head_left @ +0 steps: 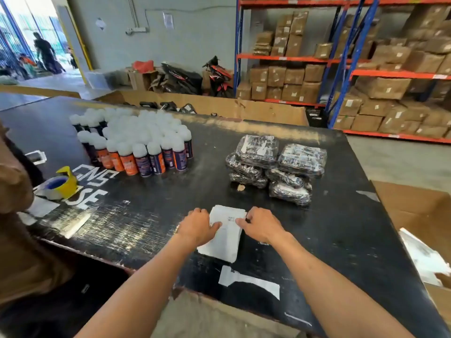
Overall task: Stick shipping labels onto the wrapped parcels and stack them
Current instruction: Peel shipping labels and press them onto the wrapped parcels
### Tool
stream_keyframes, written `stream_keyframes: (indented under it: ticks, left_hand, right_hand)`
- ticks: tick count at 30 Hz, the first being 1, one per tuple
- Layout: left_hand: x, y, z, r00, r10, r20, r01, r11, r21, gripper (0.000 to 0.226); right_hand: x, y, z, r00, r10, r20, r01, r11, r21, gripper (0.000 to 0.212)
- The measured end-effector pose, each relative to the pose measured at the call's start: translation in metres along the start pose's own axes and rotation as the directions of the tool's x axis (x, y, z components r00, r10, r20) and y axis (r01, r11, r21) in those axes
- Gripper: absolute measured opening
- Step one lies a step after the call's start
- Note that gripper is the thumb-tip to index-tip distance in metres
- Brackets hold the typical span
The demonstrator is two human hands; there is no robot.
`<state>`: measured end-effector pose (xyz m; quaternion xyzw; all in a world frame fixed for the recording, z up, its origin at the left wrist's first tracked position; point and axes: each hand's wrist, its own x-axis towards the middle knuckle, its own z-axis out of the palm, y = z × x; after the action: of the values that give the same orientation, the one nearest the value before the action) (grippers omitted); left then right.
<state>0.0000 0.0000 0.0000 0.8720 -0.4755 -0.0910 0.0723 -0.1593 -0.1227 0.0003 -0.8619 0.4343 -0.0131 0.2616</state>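
Observation:
A white stack of shipping labels (225, 236) lies on the black table (341, 215) near its front edge. My left hand (198, 226) grips the stack's left edge, thumb on top. My right hand (260, 225) pinches the right edge near the top, fingers curled. Beyond, at the right middle of the table, several parcels wrapped in black bubble film (277, 167) are piled in two stacks, some with white labels on top.
Several white-capped spray cans (136, 145) stand in a cluster at the back left. A tape roll in a yellow dispenser (59, 185) lies at the left edge beside another person's brown sleeve (12, 186). Cardboard boxes (415, 215) sit to the right; shelving behind.

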Motion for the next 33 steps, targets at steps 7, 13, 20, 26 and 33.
stream_keyframes:
  ticks: [7,13,20,26,33]
  left_hand:
    - [0.0,0.002,0.02,0.992,-0.11,0.069,0.121,0.973,-0.196,0.064]
    - [0.004,-0.002,0.025,0.988,-0.139,0.065,0.151,0.959,-0.241,0.072]
    - [0.013,-0.007,0.019,0.994,-0.107,0.034,0.112,0.968,-0.225,0.078]
    - [0.026,0.006,-0.008,0.996,-0.038,0.087,0.092,0.586,-0.805,0.05]
    - [0.034,0.034,-0.045,0.996,0.028,0.082,0.074,0.212,-0.975,0.013]
  right_hand:
    - [0.007,-0.015,0.035,0.964,0.256,0.068,-0.265,0.938,0.226,0.04]
    - [0.017,-0.005,0.038,0.936,0.341,0.086,-0.35,0.877,0.328,0.033]
    - [0.021,-0.001,0.011,0.927,0.368,0.075,-0.374,0.887,0.271,0.031]
    - [0.016,-0.002,-0.041,0.959,0.276,0.065,-0.275,0.847,0.454,0.025]
    - [-0.003,-0.003,-0.082,0.993,0.12,-0.003,-0.087,0.736,0.671,0.019]
